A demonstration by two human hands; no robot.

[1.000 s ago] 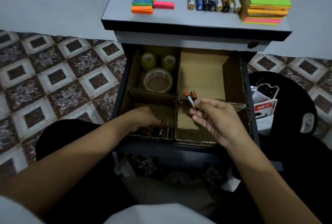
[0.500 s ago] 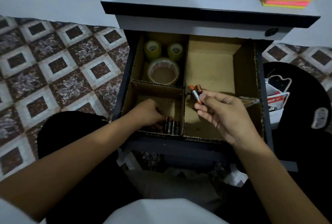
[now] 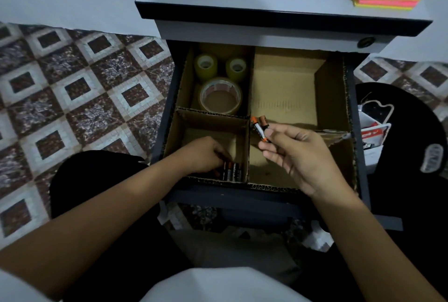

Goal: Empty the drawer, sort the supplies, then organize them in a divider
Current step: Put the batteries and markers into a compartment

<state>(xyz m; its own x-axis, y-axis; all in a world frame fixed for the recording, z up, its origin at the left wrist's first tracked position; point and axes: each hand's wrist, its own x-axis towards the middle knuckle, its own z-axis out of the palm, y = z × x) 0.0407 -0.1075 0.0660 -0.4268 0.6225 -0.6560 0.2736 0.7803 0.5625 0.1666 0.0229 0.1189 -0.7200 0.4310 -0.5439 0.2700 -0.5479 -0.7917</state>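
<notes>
My right hand [image 3: 300, 156] pinches two batteries [image 3: 260, 127] above the cardboard divider [image 3: 249, 146]. My left hand [image 3: 206, 155] rests fingers-down on about three batteries in the near-left compartment [image 3: 231, 172]; its grip I cannot tell. Three tape rolls [image 3: 220, 96] sit behind.

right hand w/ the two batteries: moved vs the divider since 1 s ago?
No. The right hand still holds the two batteries at the cardboard divider's centre crossing; only the camera shifted.
</notes>
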